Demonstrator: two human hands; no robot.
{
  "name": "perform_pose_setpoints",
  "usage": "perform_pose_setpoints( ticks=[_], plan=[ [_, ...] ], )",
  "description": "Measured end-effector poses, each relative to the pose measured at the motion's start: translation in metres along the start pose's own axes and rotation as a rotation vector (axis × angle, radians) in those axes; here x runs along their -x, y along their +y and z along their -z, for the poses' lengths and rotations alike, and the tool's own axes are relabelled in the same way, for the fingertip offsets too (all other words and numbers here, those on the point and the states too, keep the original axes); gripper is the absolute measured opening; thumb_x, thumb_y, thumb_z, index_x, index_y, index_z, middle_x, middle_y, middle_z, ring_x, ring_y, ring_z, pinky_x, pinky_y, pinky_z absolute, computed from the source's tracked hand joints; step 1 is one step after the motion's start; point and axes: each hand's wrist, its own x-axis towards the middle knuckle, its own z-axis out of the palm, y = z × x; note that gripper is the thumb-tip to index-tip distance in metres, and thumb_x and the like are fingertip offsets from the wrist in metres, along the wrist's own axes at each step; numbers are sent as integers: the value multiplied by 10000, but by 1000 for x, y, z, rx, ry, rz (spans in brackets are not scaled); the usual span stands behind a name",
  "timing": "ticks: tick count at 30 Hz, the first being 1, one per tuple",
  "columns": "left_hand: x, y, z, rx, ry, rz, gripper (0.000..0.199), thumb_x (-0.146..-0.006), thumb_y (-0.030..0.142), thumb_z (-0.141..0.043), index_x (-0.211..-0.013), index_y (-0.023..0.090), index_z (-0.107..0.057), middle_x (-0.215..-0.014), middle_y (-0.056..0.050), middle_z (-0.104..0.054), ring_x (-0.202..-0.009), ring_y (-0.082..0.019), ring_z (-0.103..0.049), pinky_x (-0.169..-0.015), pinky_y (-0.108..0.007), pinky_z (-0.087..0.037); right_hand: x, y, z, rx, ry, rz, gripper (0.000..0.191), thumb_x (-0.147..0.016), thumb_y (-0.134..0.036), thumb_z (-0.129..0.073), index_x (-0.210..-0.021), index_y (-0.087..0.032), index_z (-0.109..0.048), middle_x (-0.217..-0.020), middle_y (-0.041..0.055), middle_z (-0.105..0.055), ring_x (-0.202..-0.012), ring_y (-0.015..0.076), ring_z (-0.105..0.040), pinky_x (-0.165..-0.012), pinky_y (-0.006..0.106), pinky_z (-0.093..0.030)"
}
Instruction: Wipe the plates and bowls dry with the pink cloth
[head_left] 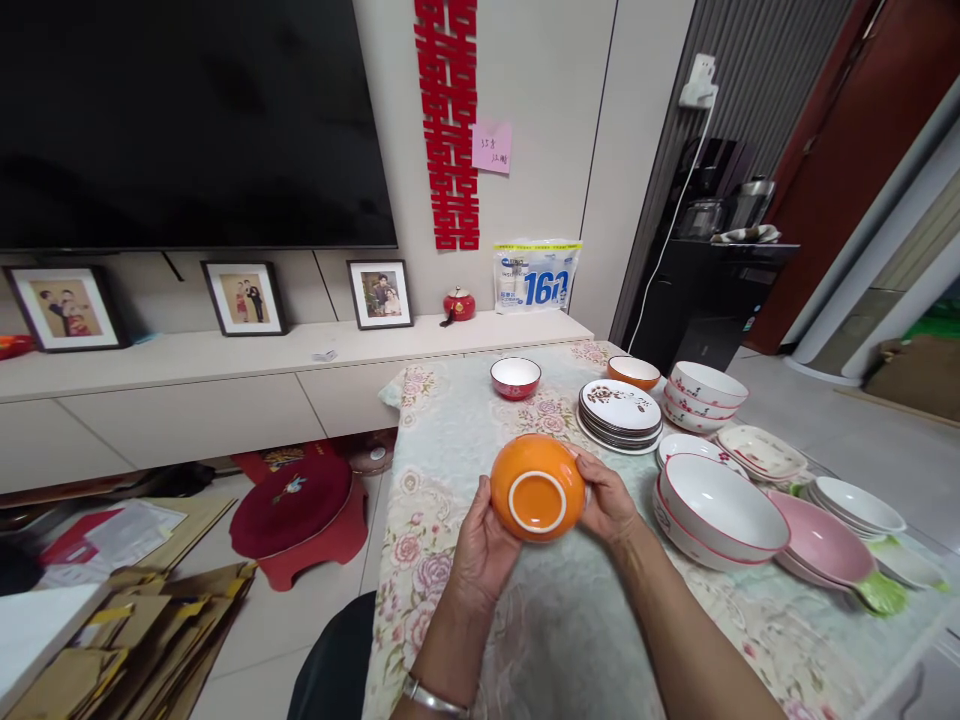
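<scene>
An orange bowl (496, 478) is tipped so that its underside, with a white foot ring, faces me above the table. My left hand (484, 545) grips its lower left side, and my right hand (606, 497) grips its right side; some fingers are hidden behind it. Beyond it on the tablecloth (442, 460) stands a red bowl with a white inside (515, 374). To the right of that are a stack of flowered plates (621, 408) and another orange bowl (634, 372).
On the right of the table stand white bowls (705, 388), large red-rimmed bowls (724, 505), pink dishes (829, 538) and small white bowls (860, 503). A red stool (296, 510) and flattened cardboard (150, 640) are on the floor at left. Behind runs a low cabinet (187, 400) with framed photos.
</scene>
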Motion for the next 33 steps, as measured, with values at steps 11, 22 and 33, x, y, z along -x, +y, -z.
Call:
perform_pose_setpoints(
  ticks=[11, 22, 33],
  plan=[
    [0, -2, -3, -121, -49, -300, 291, -707, 340, -824, -893, 154, -698, -958, -55, -749, -975, -208, -680, -931, -327, -500, -9, 8, -5, 93, 373, 208, 424, -583, -357, -891, -920, -200, -686, -831, 1, -733, -709, 156, -653, -677, 270, -513],
    [7, -12, 1, -443, -145, -383, 392, -692, 431, -822, -717, 185, -518, -680, 34, -584, -621, -110, -522, -624, -218, -412, -3, 1, -9, 270, 392, 317, 399, -627, -439, -840, -932, -201, -744, -1002, 45, -716, -888, 222, -640, -758, 325, -521],
    [11, -11, 0, -620, -155, -358, 385, -704, 454, -803, -734, 190, -525, -665, 32, -567, -598, -120, -493, -599, -235, -419, 25, -7, -37, 808, 277, 601, 204, -885, -364, -597, -978, -206, -687, -859, 27, -619, -741, 170, -574, -670, 287, -465]
  ],
)
